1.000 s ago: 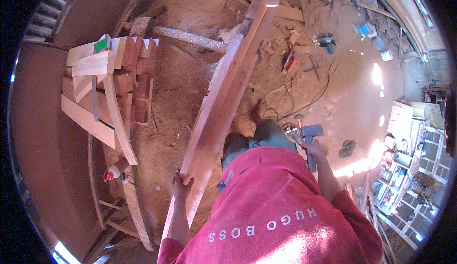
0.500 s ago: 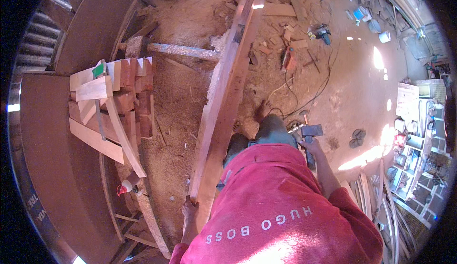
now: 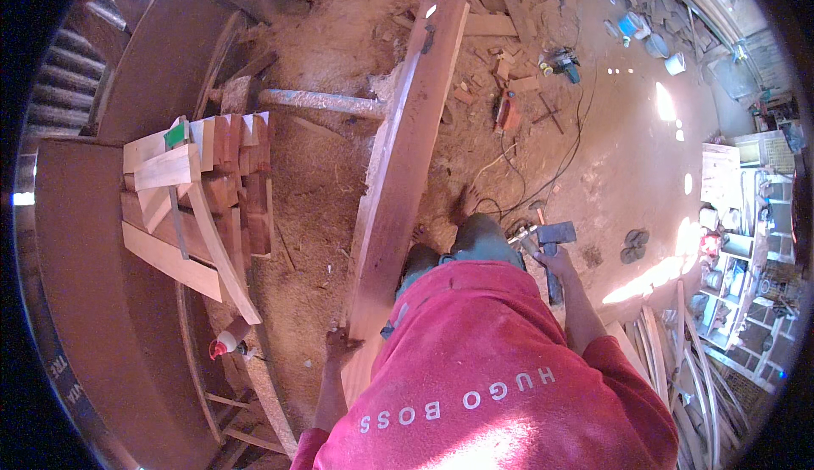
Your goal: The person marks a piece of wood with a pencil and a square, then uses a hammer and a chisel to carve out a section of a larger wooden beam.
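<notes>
A long reddish wooden beam (image 3: 407, 165) runs from near my body to the far side, with its broad face up. My left hand (image 3: 342, 348) is closed on the beam's near end at its left edge. Paler wood (image 3: 363, 370) shows just below that end, partly hidden by my red shirt. Off to the right, my right hand (image 3: 554, 261) is closed around a mallet (image 3: 557, 232) with a dark blocky head. Other slim tools (image 3: 527, 237), one orange-tipped, show beside that hand; whether it holds them too I cannot tell.
At left lies a stack of cut boards (image 3: 233, 190), with a red-capped bottle (image 3: 227, 339) below it. A red power tool (image 3: 508, 112), a teal power tool (image 3: 566, 64) and cables (image 3: 555, 165) lie on the floor ahead. Cluttered shelving (image 3: 736, 258) stands at right.
The beam has rolled, so its broad face now shows where two faces showed before. My left hand has shifted slightly up and right with its end. My right hand keeps the mallet almost still.
</notes>
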A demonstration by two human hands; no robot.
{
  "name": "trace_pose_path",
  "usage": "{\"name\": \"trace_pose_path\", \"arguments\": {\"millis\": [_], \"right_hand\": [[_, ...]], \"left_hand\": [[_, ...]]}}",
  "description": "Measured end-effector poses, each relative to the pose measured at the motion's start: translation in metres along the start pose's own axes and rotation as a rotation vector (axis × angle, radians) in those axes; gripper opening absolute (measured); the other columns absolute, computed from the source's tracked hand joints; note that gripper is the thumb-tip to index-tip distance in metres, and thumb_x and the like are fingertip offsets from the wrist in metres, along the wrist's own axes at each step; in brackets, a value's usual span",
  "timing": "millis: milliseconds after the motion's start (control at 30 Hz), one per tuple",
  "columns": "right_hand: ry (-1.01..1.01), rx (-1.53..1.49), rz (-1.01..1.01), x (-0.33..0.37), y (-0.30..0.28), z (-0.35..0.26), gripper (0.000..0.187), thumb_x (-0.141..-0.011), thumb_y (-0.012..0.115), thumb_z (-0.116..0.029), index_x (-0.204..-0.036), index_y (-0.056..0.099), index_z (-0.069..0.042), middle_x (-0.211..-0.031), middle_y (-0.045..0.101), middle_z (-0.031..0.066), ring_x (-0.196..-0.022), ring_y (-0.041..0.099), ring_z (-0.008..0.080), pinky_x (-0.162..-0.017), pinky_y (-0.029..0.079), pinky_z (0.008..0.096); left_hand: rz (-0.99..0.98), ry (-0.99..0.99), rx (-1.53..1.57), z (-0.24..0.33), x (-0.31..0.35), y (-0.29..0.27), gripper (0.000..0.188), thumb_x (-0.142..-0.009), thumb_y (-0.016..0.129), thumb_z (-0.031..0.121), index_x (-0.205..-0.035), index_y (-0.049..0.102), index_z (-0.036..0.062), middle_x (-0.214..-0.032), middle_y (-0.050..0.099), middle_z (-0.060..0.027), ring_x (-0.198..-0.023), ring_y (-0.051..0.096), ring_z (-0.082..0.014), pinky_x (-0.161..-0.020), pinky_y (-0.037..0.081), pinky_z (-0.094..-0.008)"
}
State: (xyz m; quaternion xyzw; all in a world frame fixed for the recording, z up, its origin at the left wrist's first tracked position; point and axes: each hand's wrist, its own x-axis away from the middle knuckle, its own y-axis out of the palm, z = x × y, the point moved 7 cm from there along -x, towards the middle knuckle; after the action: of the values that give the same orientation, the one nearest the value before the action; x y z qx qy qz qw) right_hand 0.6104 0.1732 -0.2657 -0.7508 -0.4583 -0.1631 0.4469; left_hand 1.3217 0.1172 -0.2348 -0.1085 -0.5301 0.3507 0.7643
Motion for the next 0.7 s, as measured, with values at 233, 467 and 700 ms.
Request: {"name": "trace_pose_path", "arguments": {"millis": [233, 467, 700], "right_hand": [[0.091, -0.034, -0.054, 0.029, 0.005, -0.031, 0.040, -0.077, 0.085, -0.024, -0.105, 0.067, -0.002, -0.087, 0.070, 0.0064, -0.074, 0.066, 0.0163, -0.065, 0.054, 0.0329], [0.166, -0.046, -0.007, 0.034, -0.001, -0.041, 0.036, -0.081, 0.083, -0.025, -0.104, 0.067, -0.002, -0.086, 0.070, 0.0049, -0.069, 0.065, 0.0144, -0.061, 0.053, 0.0313], [-0.155, -0.224, -0.005, 0.039, -0.029, -0.188, 0.027, -0.089, 0.076, -0.021, -0.106, 0.061, -0.006, -0.079, 0.065, 0.0020, -0.062, 0.061, 0.0107, -0.053, 0.049, 0.0279]], "left_hand": [[0.357, 0.098, 0.211, 0.006, 0.020, 0.009, 0.094, -0.066, 0.091, 0.032, -0.141, 0.042, 0.0042, -0.138, 0.055, -0.0185, -0.124, 0.054, -0.0388, -0.105, 0.044, -0.0498], [0.660, 0.153, 0.067, 0.124, -0.046, -0.075, 0.091, -0.080, 0.080, 0.044, -0.147, 0.036, 0.0017, -0.140, 0.047, -0.0302, -0.132, 0.044, -0.0449, -0.111, 0.036, -0.0527], [0.452, 0.497, 0.330, 0.355, -0.130, -0.147, 0.043, -0.093, 0.069, 0.030, -0.121, 0.063, -0.0012, -0.119, 0.065, -0.0216, -0.111, 0.061, -0.0386, -0.099, 0.046, -0.0434]]}}
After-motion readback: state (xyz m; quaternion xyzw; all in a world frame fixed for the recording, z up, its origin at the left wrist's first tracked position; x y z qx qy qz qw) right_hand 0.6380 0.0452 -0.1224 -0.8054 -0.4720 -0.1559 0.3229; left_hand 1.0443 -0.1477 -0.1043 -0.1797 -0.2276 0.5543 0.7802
